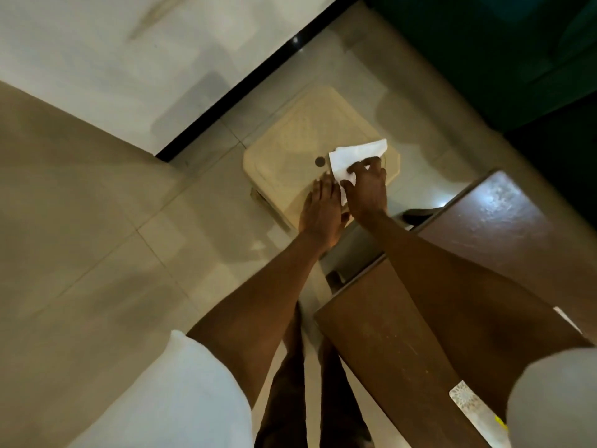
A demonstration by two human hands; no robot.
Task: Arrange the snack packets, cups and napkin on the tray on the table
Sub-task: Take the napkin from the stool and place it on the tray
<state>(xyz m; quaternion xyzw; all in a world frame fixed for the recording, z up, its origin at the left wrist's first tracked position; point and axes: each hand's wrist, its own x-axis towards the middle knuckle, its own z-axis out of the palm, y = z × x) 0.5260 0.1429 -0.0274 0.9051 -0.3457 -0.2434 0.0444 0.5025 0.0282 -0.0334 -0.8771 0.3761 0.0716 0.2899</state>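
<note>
Head view, looking down: white napkin lies on a cream plastic stool standing on the tiled floor. Right hand pinches the napkin's near edge; left hand lies flat, fingers extended, touching it. Brown wooden table just beside, at right.

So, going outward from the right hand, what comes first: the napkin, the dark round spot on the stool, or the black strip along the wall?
From the right hand:
1. Napkin, gripped in its fingers.
2. Dark round spot, just left on the stool.
3. Black strip, farther up-left by the wall.
</note>
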